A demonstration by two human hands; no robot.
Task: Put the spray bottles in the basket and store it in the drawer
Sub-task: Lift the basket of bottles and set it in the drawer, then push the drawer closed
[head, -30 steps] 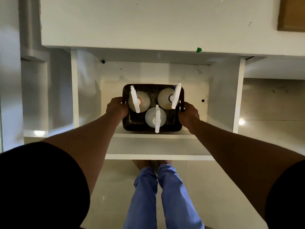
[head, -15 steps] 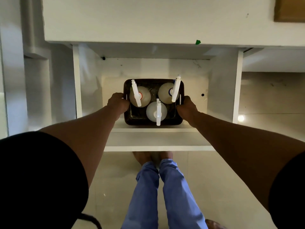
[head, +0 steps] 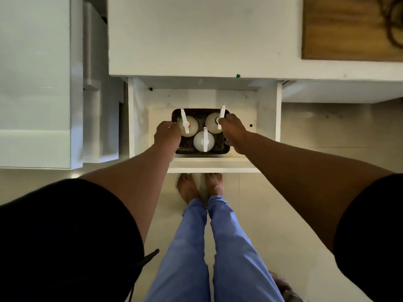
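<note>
A dark rectangular basket (head: pixel 201 152) sits inside the open white drawer (head: pixel 209 165), toward its front. Three pale spray bottles stand upright in it: one at the back left (head: pixel 189 127), one at the back right (head: pixel 212 125) and one in front (head: pixel 204 141), all with white trigger heads. My left hand (head: pixel 167 134) grips the basket's left rim and covers it. My right hand (head: pixel 233 132) grips the right rim, its fingers touching the back right bottle's trigger head.
A white countertop (head: pixel 196 40) overhangs the drawer's back, with a wooden board (head: pixel 349 27) at its far right. A white cabinet (head: pixel 35 83) stands to the left. My legs in blue trousers (head: pixel 209 247) and bare feet stand on the pale floor just before the drawer front.
The basket has gone down into the drawer and looks smaller and farther away. Both hands have shifted from its sides onto the top of the rim.
</note>
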